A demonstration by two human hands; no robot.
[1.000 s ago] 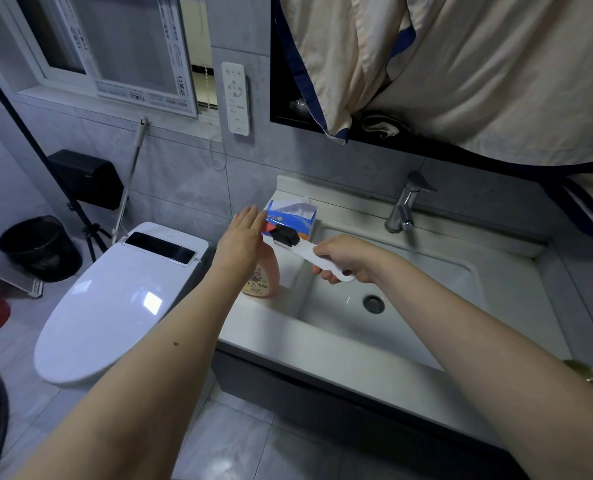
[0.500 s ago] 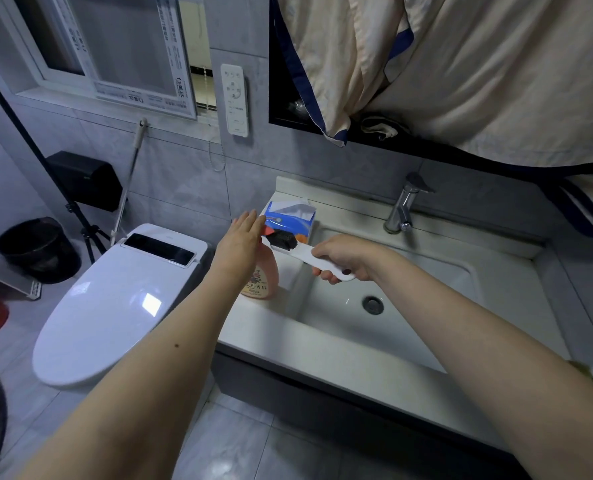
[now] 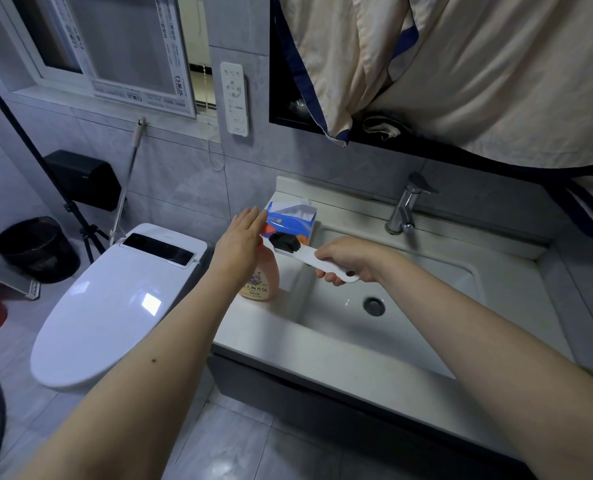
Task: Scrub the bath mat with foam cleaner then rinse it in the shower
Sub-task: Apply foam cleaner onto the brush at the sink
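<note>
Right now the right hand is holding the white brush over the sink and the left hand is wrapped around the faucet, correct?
Not quite. In the head view the left hand is nowhere near the faucet; it hangs open, fingers straight, at the peach bottle by the tissue box. The right hand does hold the white brush over the sink.

1. Peach plastic bottle (image 3: 261,276), floral label with dark characters, at frame centre.
2. White-handled brush (image 3: 310,256) with black bristles, just right of it.
3. Blue-and-white tissue box (image 3: 296,220) behind.
4. Glossy white toilet lid (image 3: 115,306), black panel, left.
5. Cream cloth (image 3: 478,71) edged in navy, upper right.
6. Black bin (image 3: 33,249), far left.
</note>
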